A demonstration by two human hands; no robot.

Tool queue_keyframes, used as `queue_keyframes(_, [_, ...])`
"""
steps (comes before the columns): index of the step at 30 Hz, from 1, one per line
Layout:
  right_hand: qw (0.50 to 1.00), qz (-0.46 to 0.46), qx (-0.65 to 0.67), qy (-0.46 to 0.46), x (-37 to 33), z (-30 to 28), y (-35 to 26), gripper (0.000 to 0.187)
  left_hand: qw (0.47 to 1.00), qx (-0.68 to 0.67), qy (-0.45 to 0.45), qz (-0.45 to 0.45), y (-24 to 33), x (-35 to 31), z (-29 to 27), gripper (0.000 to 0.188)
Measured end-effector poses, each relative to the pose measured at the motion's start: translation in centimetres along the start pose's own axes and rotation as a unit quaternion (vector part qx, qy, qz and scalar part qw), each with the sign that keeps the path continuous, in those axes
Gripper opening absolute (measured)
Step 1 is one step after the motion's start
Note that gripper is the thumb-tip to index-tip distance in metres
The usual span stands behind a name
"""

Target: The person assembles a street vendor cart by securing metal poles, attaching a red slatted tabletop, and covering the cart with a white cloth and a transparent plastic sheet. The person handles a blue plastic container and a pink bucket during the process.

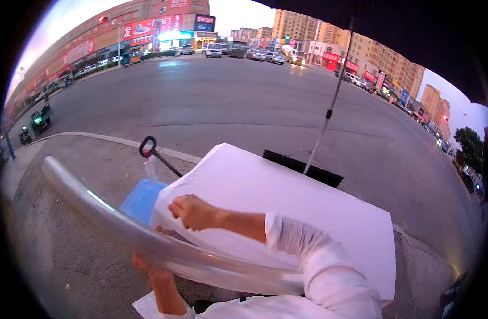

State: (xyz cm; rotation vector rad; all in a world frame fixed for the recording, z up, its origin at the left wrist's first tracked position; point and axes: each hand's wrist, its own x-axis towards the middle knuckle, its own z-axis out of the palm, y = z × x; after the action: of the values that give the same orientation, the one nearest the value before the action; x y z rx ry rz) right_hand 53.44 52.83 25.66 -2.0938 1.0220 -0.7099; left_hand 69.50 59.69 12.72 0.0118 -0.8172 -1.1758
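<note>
A long, shiny roll of clear plastic film (212,261) slants across the near side of a table covered in white cloth (270,183). Its far left end sticks out past the table, over the pavement. My left hand (152,270) grips the roll from underneath, with fingertips showing at its upper edge. Above the white cloth, close to the table's left edge, my right hand (192,212) is closed with the fingers curled in. Whatever it may pinch is too small or hidden to make out. My right forearm, in a rolled white sleeve, crosses over the table.
Left of the table are a blue plastic container or bag (143,201) and a black loop handle (147,147). A thin pole (329,114) rises behind it by a black board (302,167). Beyond the curb (132,142) runs a wide road with several vehicles; a dark canopy overhangs.
</note>
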Motion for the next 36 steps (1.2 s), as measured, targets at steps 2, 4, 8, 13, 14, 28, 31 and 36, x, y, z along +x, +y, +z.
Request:
queue_keyframes(2, [0.987, 0.14, 0.059, -0.046, -2.5, -3.5, 0.5, 0.032, 0.994, -0.096, -0.017, -0.054, -4.1, -0.6, 0.0, 0.078])
queue_keyframes(4, [0.995, -0.041, -0.052, 0.08, -3.8, -4.2, 2.3, 0.036, 0.972, -0.192, 0.056, -0.123, -6.8, -0.4, 2.6, 0.078])
queue_keyframes(8, [0.962, -0.106, -0.235, 0.095, -4.4, -10.1, -1.7, 0.024, 0.909, -0.286, 0.101, -0.286, -14.6, -3.3, 4.3, 0.079])
queue_keyframes(13, [0.839, -0.12, -0.526, 0.062, -6.7, -18.6, -5.9, 0.016, 0.838, -0.282, 0.106, -0.455, -23.5, -8.2, 7.3, 0.078])
queue_keyframes(14, [0.783, -0.084, -0.616, 0.008, -8.2, -20.9, -7.2, 0.016, 0.827, -0.285, 0.089, -0.477, -24.6, -9.2, 8.6, 0.079])
queue_keyframes(28, [0.595, 0.173, -0.754, 0.219, -22.1, -32.7, -21.5, 0.03, 0.855, 0.133, 0.055, -0.498, -24.1, -14.3, 10.4, 0.089])
queue_keyframes(31, [0.551, 0.011, -0.797, 0.249, -24.3, -32.9, -23.9, 0.024, 0.834, 0.118, 0.022, -0.539, -25.6, -15.1, 10.3, 0.097])
queue_keyframes(36, [0.458, 0.056, -0.833, 0.306, -32.0, -37.4, -25.9, 0.028, 0.776, 0.079, 0.033, -0.625, -28.9, -18.7, 15.5, 0.093])
